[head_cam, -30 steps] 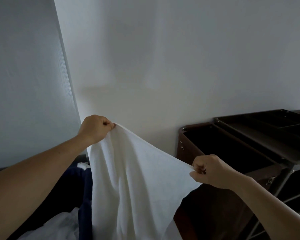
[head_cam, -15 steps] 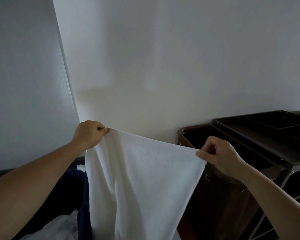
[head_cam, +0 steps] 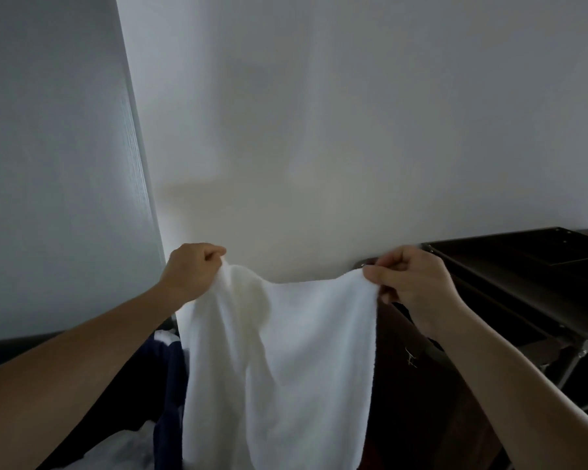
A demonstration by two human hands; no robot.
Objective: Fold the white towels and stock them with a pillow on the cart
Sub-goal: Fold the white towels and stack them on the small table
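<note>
Softly rumpled white towel [head_cam: 286, 368], slack top edge.

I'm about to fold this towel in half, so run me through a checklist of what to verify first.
1. Left grip holds the top left of the towel: ok.
2. Right grip pinches the top right corner: ok.
3. Top edge roughly level between them: ok.
4. Towel hangs flat: not ok, it bunches in folds below the left grip.
5. Bottom edge off the floor: cannot tell, out of frame.
6. Cart close on the right: ok.
</note>
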